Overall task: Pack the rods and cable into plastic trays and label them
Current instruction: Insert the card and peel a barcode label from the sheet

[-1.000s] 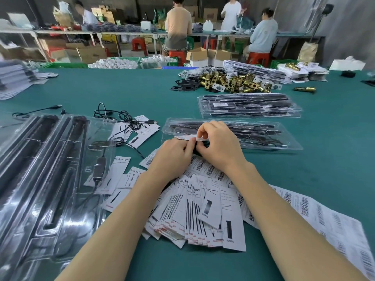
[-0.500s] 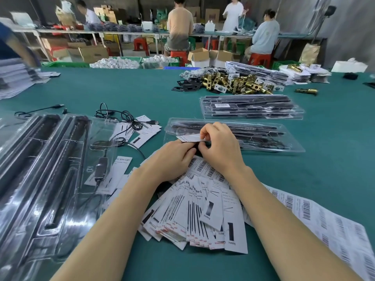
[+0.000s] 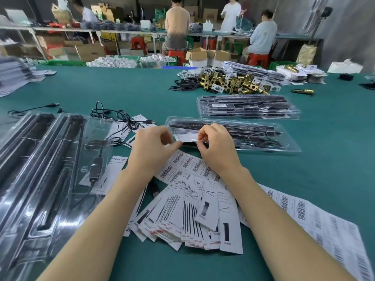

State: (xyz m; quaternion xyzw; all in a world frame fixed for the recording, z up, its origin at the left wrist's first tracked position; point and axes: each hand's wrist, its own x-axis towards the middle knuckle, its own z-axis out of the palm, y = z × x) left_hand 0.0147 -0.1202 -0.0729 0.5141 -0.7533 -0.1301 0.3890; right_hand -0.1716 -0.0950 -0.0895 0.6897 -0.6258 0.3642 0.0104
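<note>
A small white label [image 3: 187,138] is pinched at mid-frame, its right end held by the fingers of the right hand [image 3: 218,148] and its left edge nipped between thumb and forefinger of the left hand [image 3: 153,148]; both sets of fingers are narrow, curled onto the paper. The labelling step appears to be in hand, with the packing of this tray judged done. The closed plastic tray [image 3: 284,146] lies just beyond the hands on the green tabletop [image 3: 334,169], its long axis running left to right across the frame, tilted slightly down to the right, and the black rods [image 3: 253,127] inside are laid along that same line. The label's long side is held roughly parallel to it. Next, the label would probably need to be lowered flat onto the tray's near left end and pressed smooth. A second sealed tray [image 3: 247,107] is seen farther back.
</note>
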